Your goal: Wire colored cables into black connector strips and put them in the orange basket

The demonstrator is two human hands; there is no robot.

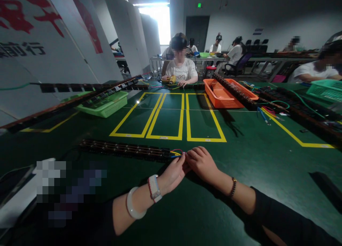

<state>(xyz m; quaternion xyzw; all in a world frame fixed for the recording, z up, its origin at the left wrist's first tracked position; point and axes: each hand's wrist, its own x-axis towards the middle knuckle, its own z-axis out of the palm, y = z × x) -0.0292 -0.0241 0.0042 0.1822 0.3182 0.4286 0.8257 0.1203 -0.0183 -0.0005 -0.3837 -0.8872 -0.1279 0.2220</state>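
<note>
Both hands, left hand (172, 173) and right hand (201, 163), pinch thin coloured wires (176, 153) together. The wires leave a long, dark, ridged strip (125, 149) lying on the smooth green table (240, 167).

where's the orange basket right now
In the head view, the orange basket sits far right of centre on the green table, just right of the yellow outlines, under a long dark strip.

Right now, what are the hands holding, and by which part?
Both hands, left hand and right hand, pinch the coloured wires at the right end of the long black strip on the table.
</note>
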